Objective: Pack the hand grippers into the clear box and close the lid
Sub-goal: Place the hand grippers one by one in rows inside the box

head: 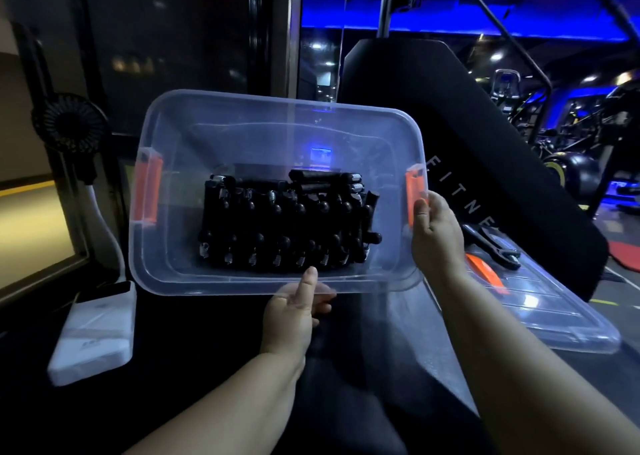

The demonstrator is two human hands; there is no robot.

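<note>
I grip the clear box [277,103], right hand [438,233] at 3 o'clock, left hand [294,309] on its 6 o'clock rim, hand grippers [287,219] inside, lid [554,309] off.

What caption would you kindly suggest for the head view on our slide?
Left hand and right hand hold the clear box, hand grippers packed inside, lid lying beside it.

Black hand grippers [287,226] packed in clear box [242,125] — lid [554,316] off.
</note>
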